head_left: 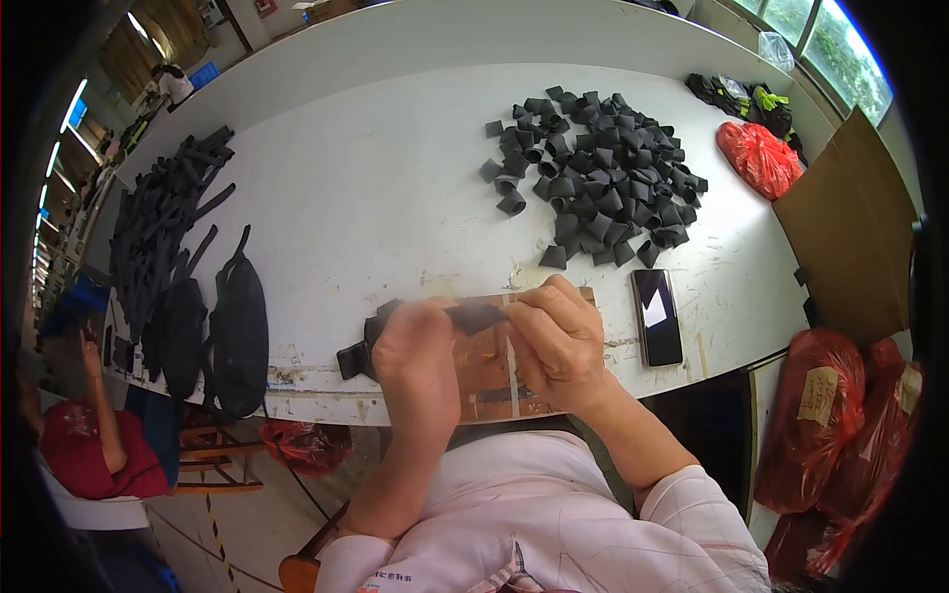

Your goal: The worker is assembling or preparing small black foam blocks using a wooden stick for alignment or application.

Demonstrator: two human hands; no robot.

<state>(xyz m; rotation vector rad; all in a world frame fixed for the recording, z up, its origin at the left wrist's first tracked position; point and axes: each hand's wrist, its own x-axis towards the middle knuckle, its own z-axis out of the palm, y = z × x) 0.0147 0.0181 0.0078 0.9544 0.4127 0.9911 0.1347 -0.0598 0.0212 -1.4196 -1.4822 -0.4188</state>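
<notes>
Blk. piece (476, 316) over brown board (482, 374) on white counter (346, 198), R hand (556, 334), grip pinched tight on piece's R end, L hand (415, 344) blurred nr. its L end, grip can't tell, blk. loops (618, 173) piled beyond, phone (658, 318) to R.

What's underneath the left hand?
Dark pieces show past the left hand, on its left, and a brown board shows on its right. The hand covers what lies directly beneath, so the pieces there can't be counted.
</notes>
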